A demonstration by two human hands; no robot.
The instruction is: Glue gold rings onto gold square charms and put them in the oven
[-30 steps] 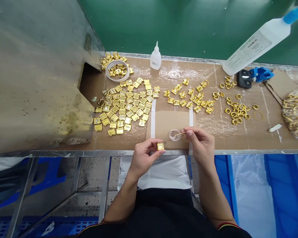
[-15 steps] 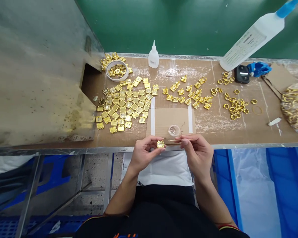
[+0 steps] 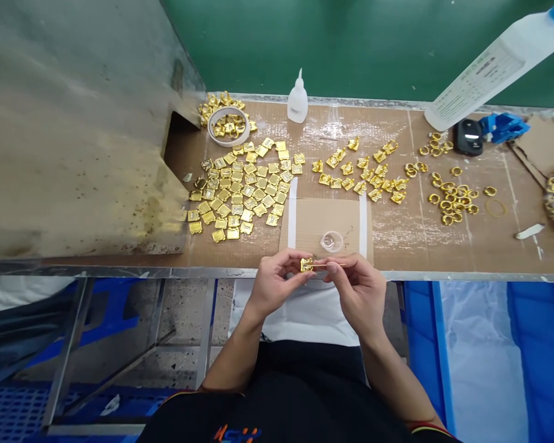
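Note:
My left hand (image 3: 277,284) pinches a small gold plate (image 3: 306,264) with a raised edge between thumb and fingers, just over the table's front edge. Closed on a thin stick (image 3: 336,265), like a toothpick, my right hand (image 3: 359,289) brings its tip onto the gold plate. Behind the hands a small clear cup (image 3: 331,241) stands on a cardboard piece (image 3: 325,215) with white tape strips. Many similar gold plates (image 3: 236,198) lie spread out at the left. Toward the right are gold pieces with rings attached (image 3: 376,179) and plain gold rings (image 3: 457,200).
A small white squeeze bottle (image 3: 298,101) stands at the back; a large bottle (image 3: 493,67) leans at right beside a black device (image 3: 469,136) and blue crumpled material (image 3: 505,127). A tape roll (image 3: 228,127) lies on gold pieces. A metal box (image 3: 87,135) blocks the left.
My right hand has moved left, and the stick's tip now reaches the gold plate in my left hand. The whole view has shifted slightly.

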